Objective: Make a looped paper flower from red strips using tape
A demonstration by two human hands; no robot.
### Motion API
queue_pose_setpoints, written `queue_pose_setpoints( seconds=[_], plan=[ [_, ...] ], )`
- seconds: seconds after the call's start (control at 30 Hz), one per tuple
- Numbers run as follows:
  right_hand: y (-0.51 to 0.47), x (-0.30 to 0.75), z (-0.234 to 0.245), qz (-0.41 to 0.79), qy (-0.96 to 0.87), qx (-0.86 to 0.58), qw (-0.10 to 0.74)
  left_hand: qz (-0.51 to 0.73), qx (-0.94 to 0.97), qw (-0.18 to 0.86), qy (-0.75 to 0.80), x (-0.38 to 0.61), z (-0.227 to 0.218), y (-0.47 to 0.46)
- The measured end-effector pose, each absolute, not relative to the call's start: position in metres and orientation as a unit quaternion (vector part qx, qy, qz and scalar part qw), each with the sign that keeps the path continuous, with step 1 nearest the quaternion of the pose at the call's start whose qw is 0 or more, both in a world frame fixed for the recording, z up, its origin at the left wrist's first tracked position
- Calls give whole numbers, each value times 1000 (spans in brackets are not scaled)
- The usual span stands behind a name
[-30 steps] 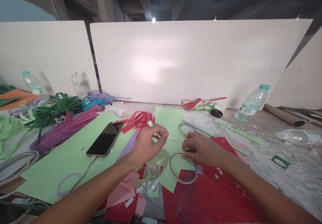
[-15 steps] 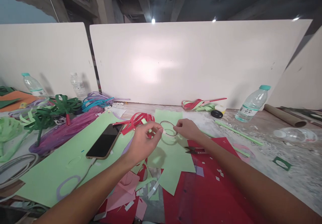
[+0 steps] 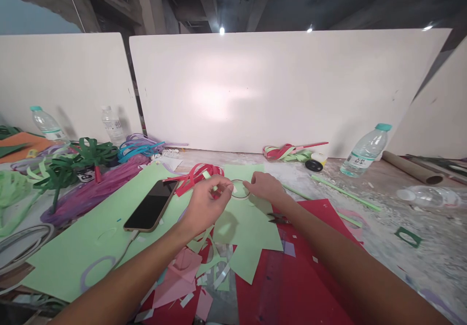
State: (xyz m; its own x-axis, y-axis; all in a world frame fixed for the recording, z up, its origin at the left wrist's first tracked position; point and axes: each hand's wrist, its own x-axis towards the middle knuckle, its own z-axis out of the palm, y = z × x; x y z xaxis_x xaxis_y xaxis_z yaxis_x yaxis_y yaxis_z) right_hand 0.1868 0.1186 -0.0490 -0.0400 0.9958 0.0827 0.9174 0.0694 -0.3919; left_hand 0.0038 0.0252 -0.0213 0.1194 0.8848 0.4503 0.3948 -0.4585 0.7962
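My left hand [image 3: 208, 199] is closed, its thumb and fingertips pinching the left side of a thin, reddish-brown ring [image 3: 240, 198]. A short pale green paper strip [image 3: 206, 174] sticks up by its fingers; whether they grip it I cannot tell. On the ring's right side, my right hand [image 3: 265, 187] closes its thumb and fingers at the rim. Both hands are above a cut light green paper sheet [image 3: 248, 230]. Scissors [image 3: 278, 218] lie just below my right wrist, partly hidden by the forearm. Red paper loops [image 3: 195, 176] lie behind my left hand.
A phone [image 3: 150, 207] with a cable lies on green paper at left. Red sheets [image 3: 310, 266] and pink scraps [image 3: 182, 276] cover the front. A bottle [image 3: 366, 152] and cardboard tube [image 3: 412, 167] are at right. A white panel [image 3: 292, 86] stands behind the table.
My right hand has shifted slightly left, and my left hand slightly left too. The ring appears more tilted and a little narrower between them.
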Motion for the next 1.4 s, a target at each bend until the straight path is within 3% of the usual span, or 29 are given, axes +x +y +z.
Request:
queue_pose_setpoints(
  seconds=[0.23,0.33,0.47,0.63,0.8,0.97,1.07,1.17,1.27,1.4],
  plan=[
    [61,198,-21,219,-751,-560,273,439,697,337,456,8,-25,25],
    [33,198,-18,451,-676,-465,352,424,719,340,434,12,-22,18],
    [18,195,-21,680,-530,-405,305,418,763,290,398,13,-21,11],
    [16,191,-24,813,-363,-367,270,424,789,248,370,12,-24,10],
    [13,188,-27,834,-299,-364,287,423,796,244,358,13,-27,11],
    [25,195,-31,763,-360,-399,360,428,778,270,372,10,-23,12],
    [35,204,-28,685,-400,-420,441,412,751,349,380,7,-20,13],
    [34,208,-21,623,-465,-397,487,344,726,500,325,5,-18,13],
    [25,203,-19,604,-559,-366,435,231,699,626,257,6,-16,10],
    [16,193,-24,626,-590,-336,383,144,693,667,233,6,-16,9]
  ],
)
